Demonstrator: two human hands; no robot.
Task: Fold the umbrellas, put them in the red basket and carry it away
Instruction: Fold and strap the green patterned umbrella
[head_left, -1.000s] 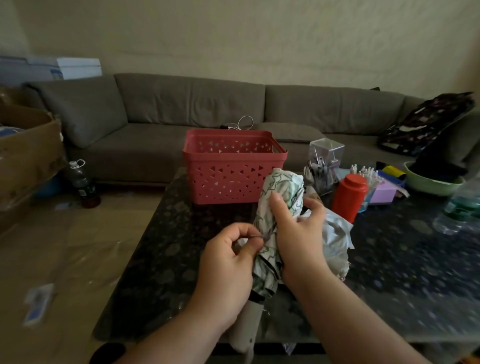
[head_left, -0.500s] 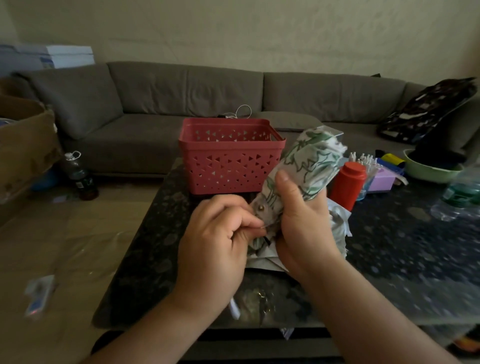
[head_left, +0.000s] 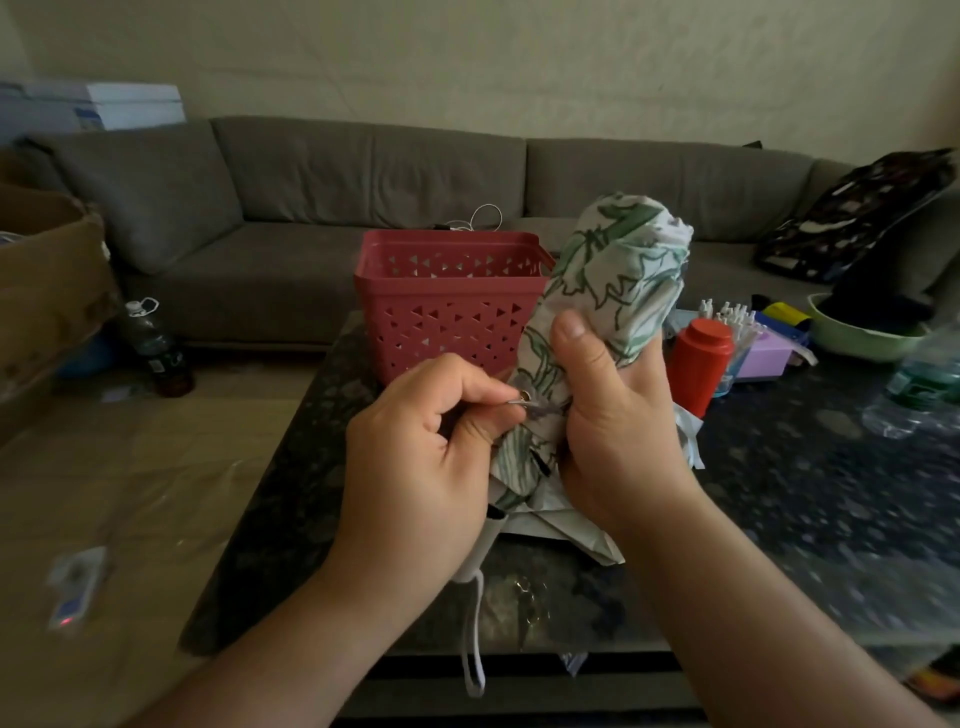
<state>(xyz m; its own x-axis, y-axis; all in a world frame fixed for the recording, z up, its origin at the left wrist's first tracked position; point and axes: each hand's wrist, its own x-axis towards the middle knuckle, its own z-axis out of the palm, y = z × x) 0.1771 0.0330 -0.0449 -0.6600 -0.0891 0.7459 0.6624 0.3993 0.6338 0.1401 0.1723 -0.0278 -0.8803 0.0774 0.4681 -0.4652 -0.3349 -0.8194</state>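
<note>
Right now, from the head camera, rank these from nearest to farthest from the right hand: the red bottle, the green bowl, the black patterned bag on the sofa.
Measured from the right hand, which grips the leaf-print umbrella:
1. Red bottle, just to its right on the table.
2. Green bowl, farther right, near the table's far edge.
3. Black patterned bag, farthest, on the sofa at right.

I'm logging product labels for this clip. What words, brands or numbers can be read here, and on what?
None can be read.
Dark bottle on the floor: label too blurred.
Clear water bottle at the table's right edge: green label smeared, unreadable.
White box behind the sofa: blue patch, print too small.
Small device on the floor: markings blurred.
Leaf-print umbrella and red basket: no text visible.
</note>
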